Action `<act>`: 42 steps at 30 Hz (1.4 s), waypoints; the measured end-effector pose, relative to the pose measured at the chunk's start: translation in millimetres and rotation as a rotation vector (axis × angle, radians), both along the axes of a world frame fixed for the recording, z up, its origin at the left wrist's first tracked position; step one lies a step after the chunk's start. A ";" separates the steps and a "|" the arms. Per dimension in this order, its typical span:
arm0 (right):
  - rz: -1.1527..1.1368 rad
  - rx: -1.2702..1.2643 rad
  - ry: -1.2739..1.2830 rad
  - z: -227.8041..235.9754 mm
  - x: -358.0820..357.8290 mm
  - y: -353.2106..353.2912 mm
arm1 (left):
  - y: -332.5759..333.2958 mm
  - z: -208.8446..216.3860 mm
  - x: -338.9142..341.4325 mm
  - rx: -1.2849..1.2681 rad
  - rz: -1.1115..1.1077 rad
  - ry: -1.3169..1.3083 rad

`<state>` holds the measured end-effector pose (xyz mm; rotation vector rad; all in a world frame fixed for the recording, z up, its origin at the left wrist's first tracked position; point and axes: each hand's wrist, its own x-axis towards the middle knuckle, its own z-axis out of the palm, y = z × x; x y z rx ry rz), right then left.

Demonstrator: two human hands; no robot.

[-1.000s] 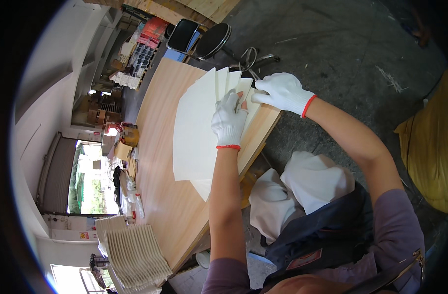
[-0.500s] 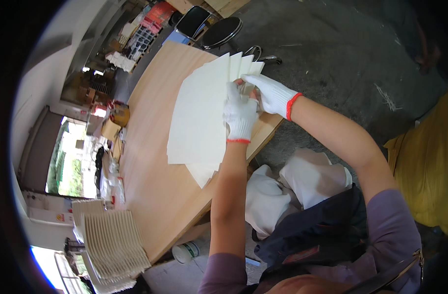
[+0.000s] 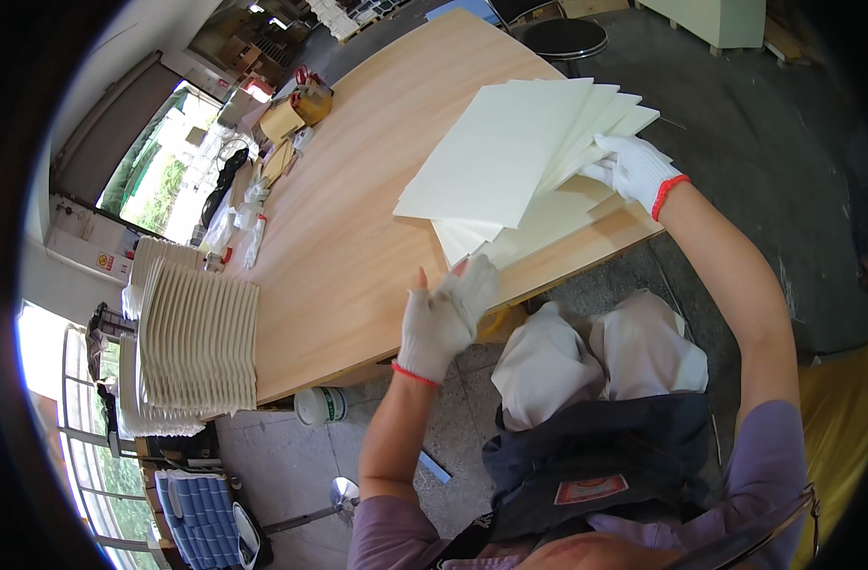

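Note:
A fanned stack of cream-white sheets (image 3: 496, 152) lies on the wooden table, its corners spread toward the right and the near side. At the right end of the fan is my right hand (image 3: 635, 173), in a white knit glove with a red cuff. Its fingers are apart and rest at the sheets' edges. My left hand (image 3: 448, 318), gloved the same way, hovers over the table's near edge, just below the lowest sheet corners. Its thumb stands away from the outstretched fingers, and it holds nothing.
The wooden table (image 3: 349, 142) runs from near left to far right. A tall pile of ridged white pieces (image 3: 197, 332) stands at its left end. Tools, gloves and bags (image 3: 249, 204) lie along the far-left edge. A black stool (image 3: 565, 38) stands beyond; a white tub (image 3: 320, 406) sits on the floor.
My hands have separated: the left came off the sheets toward the near left, while the right stayed at their right edge. The stack is now turned and fanned differently. The view has shifted.

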<state>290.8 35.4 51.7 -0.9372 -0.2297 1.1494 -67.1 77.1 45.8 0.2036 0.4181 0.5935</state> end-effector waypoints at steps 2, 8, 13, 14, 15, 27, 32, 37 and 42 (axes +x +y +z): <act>0.019 0.007 -0.010 -0.2 0.0 2.7 | 46.2 -0.1 -1.1 -0.034 -0.029 0.077; -0.002 -0.007 0.061 -17.9 3.8 -1.7 | 99.3 24.4 48.8 0.284 -0.143 0.477; -0.063 -0.037 0.134 -22.9 0.0 -10.5 | 108.7 27.1 60.8 0.507 -0.196 0.709; -0.054 -0.026 0.142 -24.8 -1.2 -12.7 | 113.1 22.8 61.7 0.479 -0.177 0.676; -0.042 -0.014 0.150 -27.7 -2.9 -16.3 | 116.2 18.9 60.1 0.450 -0.156 0.644; -0.039 -0.083 0.119 -21.8 -2.2 -34.8 | 64.6 -24.4 -88.0 0.447 0.529 0.573; 0.006 -0.044 0.020 -26.4 -6.3 -36.5 | 57.3 -23.2 -156.7 0.455 0.787 0.499; 0.084 -0.010 0.025 -21.9 -9.6 -31.5 | 97.0 -74.2 -227.0 0.468 0.919 0.617; 0.081 0.038 -0.188 -11.1 40.1 -63.4 | 86.5 -65.0 -229.1 0.320 0.550 0.561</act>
